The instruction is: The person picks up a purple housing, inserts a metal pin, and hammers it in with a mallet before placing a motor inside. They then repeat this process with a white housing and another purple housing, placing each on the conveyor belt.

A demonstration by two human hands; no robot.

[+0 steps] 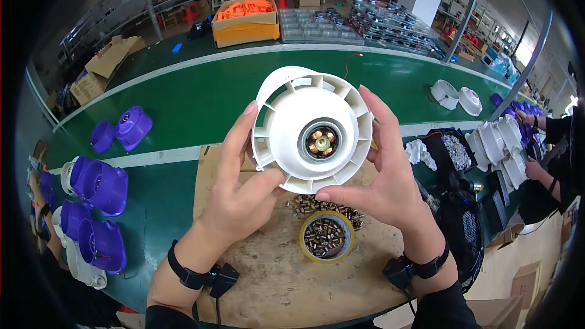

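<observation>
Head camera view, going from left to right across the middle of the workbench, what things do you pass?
Purple plastic housings → left hand → round white plastic finned housing with a copper-wound motor in its middle, held up → right hand → black tray of small silvery parts → stacked white plastic housings.
</observation>
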